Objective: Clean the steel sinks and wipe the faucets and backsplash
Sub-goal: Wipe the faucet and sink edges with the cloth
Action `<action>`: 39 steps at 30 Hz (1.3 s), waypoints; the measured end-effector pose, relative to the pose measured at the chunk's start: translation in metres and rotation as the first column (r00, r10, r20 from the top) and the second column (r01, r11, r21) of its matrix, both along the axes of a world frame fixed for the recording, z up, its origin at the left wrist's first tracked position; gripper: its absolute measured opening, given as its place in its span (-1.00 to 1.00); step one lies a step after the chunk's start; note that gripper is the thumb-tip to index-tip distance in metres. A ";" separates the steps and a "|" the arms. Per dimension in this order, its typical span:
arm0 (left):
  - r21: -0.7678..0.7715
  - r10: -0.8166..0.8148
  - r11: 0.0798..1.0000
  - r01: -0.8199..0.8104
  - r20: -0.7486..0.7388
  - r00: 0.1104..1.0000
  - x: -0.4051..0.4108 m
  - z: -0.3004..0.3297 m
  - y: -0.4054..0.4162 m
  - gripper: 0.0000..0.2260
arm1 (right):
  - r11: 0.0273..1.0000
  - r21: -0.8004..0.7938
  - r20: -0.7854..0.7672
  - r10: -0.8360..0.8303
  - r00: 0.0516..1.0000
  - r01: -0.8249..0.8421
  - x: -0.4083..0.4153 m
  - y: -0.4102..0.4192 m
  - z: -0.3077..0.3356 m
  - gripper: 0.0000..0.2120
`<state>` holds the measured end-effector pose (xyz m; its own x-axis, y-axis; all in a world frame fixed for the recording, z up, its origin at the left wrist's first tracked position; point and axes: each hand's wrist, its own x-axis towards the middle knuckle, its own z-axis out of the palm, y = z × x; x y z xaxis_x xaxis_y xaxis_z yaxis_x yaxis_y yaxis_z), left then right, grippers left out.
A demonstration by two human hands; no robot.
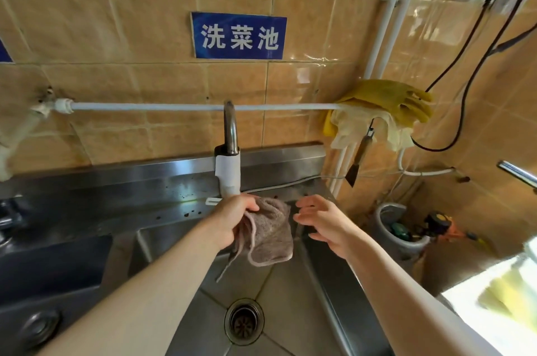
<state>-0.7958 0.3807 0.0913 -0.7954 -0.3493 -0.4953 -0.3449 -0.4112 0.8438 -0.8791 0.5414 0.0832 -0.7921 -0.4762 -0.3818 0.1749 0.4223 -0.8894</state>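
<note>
At 9 o'clock we note the left sink (55,277), dark, its drain at 8 o'clock. A white pipe (145,107) runs along the tiled backsplash (130,35) from 9 toward 3 o'clock.

At centre stands the faucet (231,128), its steel spout rising from a white-wrapped base on the steel ledge (130,201). Dark specks dot the ledge just left of the base. Above, at 12 o'clock, hangs a blue sign (239,35).

Our left hand (232,219) grips the cloth (267,236), fingers curled round its bunched top, right at the foot of the faucet. The cloth hangs over the right sink (290,297), whose drain (244,320) sits at 6 o'clock.

Handling judgement: the cloth looks soft, light and limp; a loose cord trails from it. It should fold to any curve, so we would bunch it into the palm for the spout and spread it flat for the ledge and tiles. If wet, it may drip.

Our right hand (325,224) is spread, fingers straight, holding nothing, just right of the cloth and apart from it.

At 2 o'clock yellow gloves (389,105) drape over the pipe; a scraper (359,160) hangs below them.
</note>
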 end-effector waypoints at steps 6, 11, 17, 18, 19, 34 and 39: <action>-0.017 -0.015 1.000 0.016 0.052 0.999 -0.038 -0.037 0.016 -0.79 | 0.951 -0.298 0.394 0.046 0.918 0.080 -0.019 -0.010 -0.064 -0.63; -0.295 -0.033 0.950 0.097 0.213 0.976 -0.062 -0.073 0.015 -0.79 | 0.973 0.058 -0.074 -0.218 0.973 0.222 -0.054 -0.018 -0.107 -0.63; -0.767 0.059 0.614 0.188 0.282 0.958 -0.077 -0.091 -0.015 -0.73 | 0.985 0.150 -0.363 -0.027 0.931 0.088 -0.110 -0.055 -0.145 -0.78; -0.811 0.070 0.553 0.191 0.274 0.959 -0.078 -0.091 -0.019 -0.73 | 0.987 0.142 -0.402 -0.013 0.916 0.076 -0.117 -0.067 -0.149 -0.78; -0.846 0.080 0.500 0.186 0.259 0.963 -0.080 -0.091 -0.023 -0.73 | 0.990 0.126 -0.433 -0.007 0.901 0.068 -0.122 -0.079 -0.149 -0.78; -0.964 0.142 0.152 0.220 0.241 0.960 -0.102 -0.110 -0.047 -0.73 | 0.756 0.610 -0.673 0.652 0.349 -0.237 -0.137 -0.152 -0.205 -0.57; -0.954 0.097 0.092 0.285 0.294 0.951 -0.121 -0.115 -0.040 -0.75 | 0.730 0.646 -0.676 0.682 0.278 -0.221 -0.148 -0.153 -0.217 -0.56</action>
